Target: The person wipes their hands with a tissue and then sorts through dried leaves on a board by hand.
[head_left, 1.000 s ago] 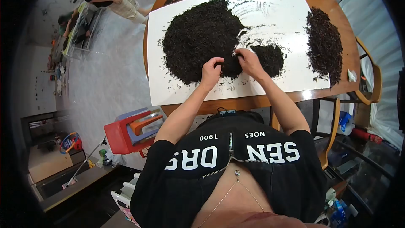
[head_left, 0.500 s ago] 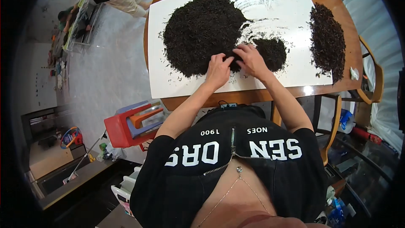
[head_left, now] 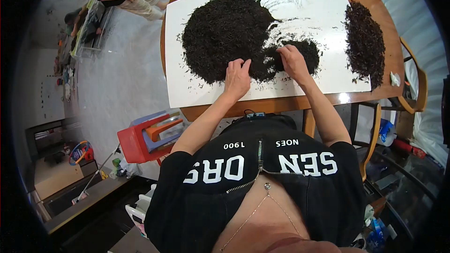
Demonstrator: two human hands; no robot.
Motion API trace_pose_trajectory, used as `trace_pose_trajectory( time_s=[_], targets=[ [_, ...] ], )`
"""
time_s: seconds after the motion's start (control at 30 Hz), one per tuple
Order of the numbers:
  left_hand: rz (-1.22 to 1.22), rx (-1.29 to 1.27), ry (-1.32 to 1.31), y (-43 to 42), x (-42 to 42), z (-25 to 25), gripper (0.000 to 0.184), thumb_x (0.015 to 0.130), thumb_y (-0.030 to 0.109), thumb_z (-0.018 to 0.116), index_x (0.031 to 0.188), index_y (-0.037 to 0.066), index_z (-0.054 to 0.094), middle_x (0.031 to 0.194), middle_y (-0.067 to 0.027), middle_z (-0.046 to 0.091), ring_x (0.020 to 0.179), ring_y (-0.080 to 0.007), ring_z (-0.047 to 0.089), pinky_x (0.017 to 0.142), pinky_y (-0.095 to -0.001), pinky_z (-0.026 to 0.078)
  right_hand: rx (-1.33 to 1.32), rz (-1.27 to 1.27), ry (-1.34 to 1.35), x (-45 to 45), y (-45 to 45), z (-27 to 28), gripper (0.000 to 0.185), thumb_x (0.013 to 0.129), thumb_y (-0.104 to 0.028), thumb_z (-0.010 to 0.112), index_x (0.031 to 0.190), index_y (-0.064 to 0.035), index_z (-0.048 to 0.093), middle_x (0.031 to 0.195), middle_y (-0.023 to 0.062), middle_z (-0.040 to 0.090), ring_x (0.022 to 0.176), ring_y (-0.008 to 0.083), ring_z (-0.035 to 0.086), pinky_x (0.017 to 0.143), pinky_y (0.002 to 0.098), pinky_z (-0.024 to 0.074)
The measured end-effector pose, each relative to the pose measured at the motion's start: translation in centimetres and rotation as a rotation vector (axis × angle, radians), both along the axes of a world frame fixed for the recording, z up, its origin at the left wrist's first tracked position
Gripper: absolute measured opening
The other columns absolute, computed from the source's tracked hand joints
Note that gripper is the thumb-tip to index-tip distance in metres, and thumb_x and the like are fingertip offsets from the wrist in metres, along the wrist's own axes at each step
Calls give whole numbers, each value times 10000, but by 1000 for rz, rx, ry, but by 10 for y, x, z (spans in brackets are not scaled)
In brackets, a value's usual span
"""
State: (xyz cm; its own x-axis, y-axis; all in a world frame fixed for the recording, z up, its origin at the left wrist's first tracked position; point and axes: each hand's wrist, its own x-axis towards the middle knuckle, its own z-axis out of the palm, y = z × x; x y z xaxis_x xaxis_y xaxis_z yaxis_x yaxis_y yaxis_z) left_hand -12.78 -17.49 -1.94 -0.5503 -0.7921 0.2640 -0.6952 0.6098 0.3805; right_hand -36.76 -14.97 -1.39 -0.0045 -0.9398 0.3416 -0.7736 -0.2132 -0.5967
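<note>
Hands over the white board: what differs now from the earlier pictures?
The right hand has moved rightward, away from the left hand, to the near-left side of the small dark pile. The left has drawn slightly back left since the middle picture. Whether either grip took anything is unclear. The large pile and red stool look unchanged.

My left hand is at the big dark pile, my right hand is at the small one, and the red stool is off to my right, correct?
Not quite: the red stool is off to your left, as the head view shows. Your left hand is at the big dark pile, and your right hand is at the small one.
</note>
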Motion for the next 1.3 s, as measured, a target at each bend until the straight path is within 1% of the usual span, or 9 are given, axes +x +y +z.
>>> trace_pose_trajectory(
  time_s=[0.07, 0.23, 0.4, 0.53, 0.7, 0.9, 1.03, 1.23, 1.3],
  targets=[
    [24, 3, -21, 2, -7, 2, 399, 779, 49, 588, 1168, 110, 652, 1174, -196, 523, 1014, -356, 488, 876, -429, 442, 0, -16, -33, 1, -1, 2, 141, 848, -19, 619, 983, -39, 655, 984, 101, 609, 869, 282, 577, 765, 333, 484],
    [-118, 69, -147, 8, -22, 8, 446, 792, 47, 583, 1226, 134, 631, 1255, -200, 507, 1020, -352, 494, 873, -410, 434, -165, -16, 54, 5, 2, 8, 119, 870, -56, 607, 972, -59, 667, 943, 89, 613, 861, 273, 574, 765, 328, 478],
    [-165, 58, -189, 19, -11, 14, 461, 786, 58, 582, 1236, 149, 629, 1274, -203, 494, 1032, -356, 489, 876, -414, 429, -151, -25, 122, 18, 18, 3, 174, 847, -107, 646, 1016, -65, 655, 1048, 82, 605, 947, 276, 564, 821, 339, 459],
    [-146, 37, -171, 23, 9, 17, 447, 786, 46, 577, 1213, 159, 647, 1301, -206, 477, 1051, -358, 484, 888, -427, 426, -157, 28, 192, 41, 37, 2, 242, 828, -171, 672, 1048, -78, 633, 1128, 70, 572, 987, 273, 531, 868, 366, 431],
    [-132, -41, -114, 26, 24, 16, 381, 768, 63, 583, 1132, 133, 670, 1279, -186, 476, 993, -339, 479, 841, -401, 420, -155, 56, 256, 47, 36, -13, 291, 808, -203, 679, 1070, -92, 618, 1130, 56, 550, 996, 266, 513, 873, 379, 415],
    [-131, -53, -79, 29, 33, 16, 372, 760, 49, 595, 1118, 117, 670, 1267, -184, 485, 996, -339, 484, 844, -404, 426, -106, -59, 332, 29, 20, -19, 261, 822, -183, 649, 1070, -104, 626, 1105, 55, 553, 982, 257, 513, 859, 363, 413],
    [-60, -4, -16, 28, 38, 6, 398, 770, 11, 582, 1158, 73, 647, 1242, -191, 505, 1045, -343, 489, 903, -412, 417, -74, -81, 343, 29, 19, -18, 229, 831, -159, 612, 1055, -119, 641, 1111, 54, 556, 993, 254, 513, 861, 350, 407],
    [-17, -18, -28, 33, 38, 10, 393, 777, 12, 573, 1164, 44, 634, 1186, -189, 523, 1012, -344, 490, 881, -412, 422, -155, 18, 282, 54, 21, -6, 238, 813, -104, 631, 1048, -118, 665, 1078, 54, 552, 970, 245, 515, 848, 342, 409],
    [-18, -41, -85, 35, 35, 13, 388, 779, 28, 574, 1164, 32, 622, 1164, -188, 521, 989, -341, 490, 855, -408, 428, -140, 76, 282, 58, 23, -6, 244, 809, -100, 627, 1049, -116, 669, 1086, 56, 556, 971, 245, 518, 847, 343, 412]
  ],
)
